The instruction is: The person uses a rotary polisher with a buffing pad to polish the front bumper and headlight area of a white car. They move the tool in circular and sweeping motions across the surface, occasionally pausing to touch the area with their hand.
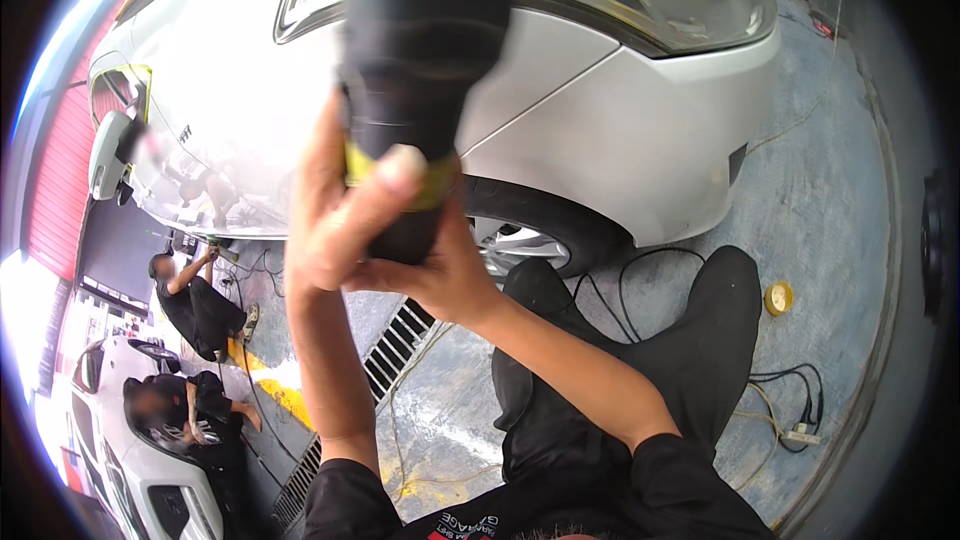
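Note:
Right in front of me I hold up a black power tool (425,50) with a yellow-green band, blurred and close to the camera. Its upper end, tan-coloured, runs out of the picture, so its exact kind is unclear. My left hand (330,225) wraps round its lower part from the left, thumb lying across the band. Closed on the bottom end from the right is my right hand (450,275). Behind the tool stands a silver-white car (560,120), with a rear wheel (525,245) just beyond my hands.
Dark cables (625,310) lie on the worn floor around my knees. A small yellow roll (779,298) sits to the right, above a cable connector (800,434). A floor drain grate (398,345) runs at left. One person (195,305) crouches by the car; another (190,420) sits by a second car (130,440).

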Demonstrator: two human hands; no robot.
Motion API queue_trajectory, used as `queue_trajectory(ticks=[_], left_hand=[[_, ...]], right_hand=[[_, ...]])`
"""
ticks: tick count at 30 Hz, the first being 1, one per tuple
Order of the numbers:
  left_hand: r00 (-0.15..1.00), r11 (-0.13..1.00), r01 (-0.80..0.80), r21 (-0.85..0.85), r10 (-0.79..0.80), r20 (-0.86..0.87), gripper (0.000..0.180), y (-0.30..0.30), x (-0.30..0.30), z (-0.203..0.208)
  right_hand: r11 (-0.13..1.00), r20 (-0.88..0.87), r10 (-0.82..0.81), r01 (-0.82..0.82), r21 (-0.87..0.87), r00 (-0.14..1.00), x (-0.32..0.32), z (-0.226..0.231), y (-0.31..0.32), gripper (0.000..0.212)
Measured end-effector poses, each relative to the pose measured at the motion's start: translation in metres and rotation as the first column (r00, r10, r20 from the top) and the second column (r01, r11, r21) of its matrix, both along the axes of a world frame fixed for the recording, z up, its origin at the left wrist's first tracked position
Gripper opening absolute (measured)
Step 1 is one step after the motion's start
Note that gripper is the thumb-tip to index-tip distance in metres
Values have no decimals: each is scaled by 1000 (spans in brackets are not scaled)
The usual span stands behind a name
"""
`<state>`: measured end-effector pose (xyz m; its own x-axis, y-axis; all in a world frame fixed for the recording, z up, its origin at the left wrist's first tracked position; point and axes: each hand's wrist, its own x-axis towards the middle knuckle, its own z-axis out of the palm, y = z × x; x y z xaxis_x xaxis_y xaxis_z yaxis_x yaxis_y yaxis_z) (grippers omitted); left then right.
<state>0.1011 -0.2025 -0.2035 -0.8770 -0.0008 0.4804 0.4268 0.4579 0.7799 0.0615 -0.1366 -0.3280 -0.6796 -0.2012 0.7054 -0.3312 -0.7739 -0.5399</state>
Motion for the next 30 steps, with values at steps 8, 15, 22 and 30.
queue_trajectory(ticks=[8, 15, 22, 30], left_hand=[[982, 933, 186, -307, -186, 30, 91, 61, -33, -21], [971, 920, 238, -310, -232, 59, 83, 75, -43, -21], [973, 973, 230, -27, -229, 38, 83, 38, -25, -16], [980, 927, 97, 363, -24, -200, 62, 3, -13, -14]], right_hand=[[998, 290, -43, 52, -25, 956, 5, -76, 54, 117], [992, 298, -93, 114, -55, 950, -5, -86, 82, 102], [1000, 221, -7, 8, -2, 975, -2, -42, 68, 98], [965, 10, 101, -101, 242, 995, -4, 35, 49, 118]])
